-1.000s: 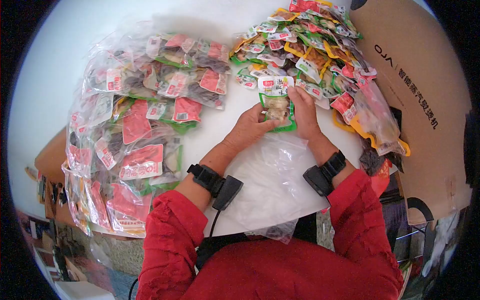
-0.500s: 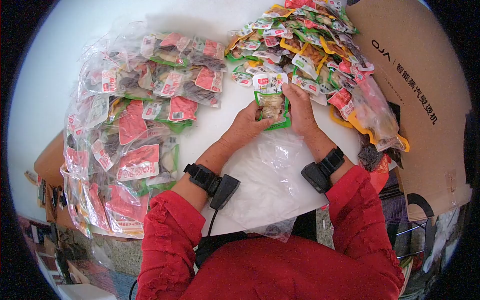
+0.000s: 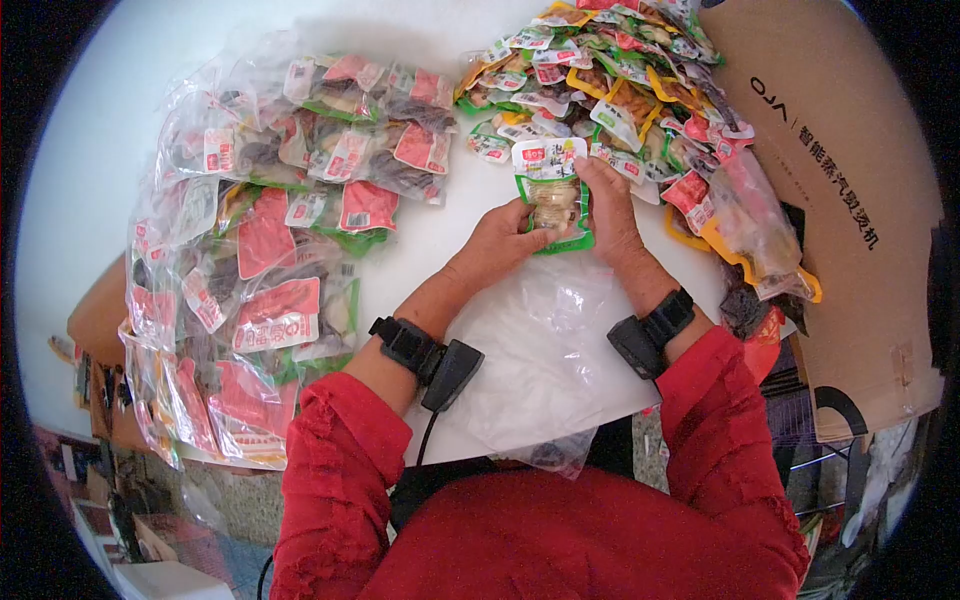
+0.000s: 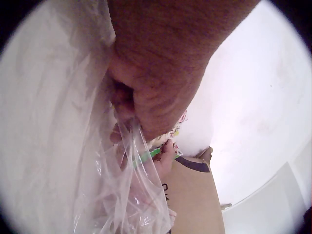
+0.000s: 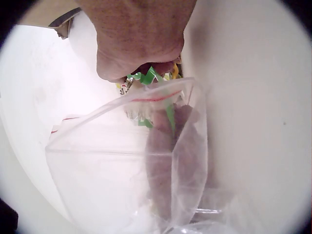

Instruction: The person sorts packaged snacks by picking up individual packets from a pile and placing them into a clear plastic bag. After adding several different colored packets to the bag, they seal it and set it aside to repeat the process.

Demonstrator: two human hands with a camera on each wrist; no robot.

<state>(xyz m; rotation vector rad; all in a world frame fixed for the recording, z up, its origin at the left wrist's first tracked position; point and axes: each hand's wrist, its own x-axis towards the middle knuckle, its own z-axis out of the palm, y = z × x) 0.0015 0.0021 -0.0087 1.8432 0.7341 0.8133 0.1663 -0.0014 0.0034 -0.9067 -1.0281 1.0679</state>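
Both hands hold one small food packet with a white top, green edges and pale pieces inside. My left hand grips its lower left side, thumb across the front. My right hand holds the right side, its fingers along the edge. A clear plastic bag lies below the packet, between the forearms. From the right wrist, the zip bag stands partly raised with red lines near its mouth, and the left hand shows through it. The left wrist view shows the packet's green edge beyond the film.
On the left, filled clear bags of packets lie in overlapping rows. A heap of loose packets spreads behind the hands toward the right. A large cardboard box borders the white table's right side. The table's front edge runs near the body.
The head view has shifted slightly. Both hands keep their hold on the packet in nearly the same place over the table.
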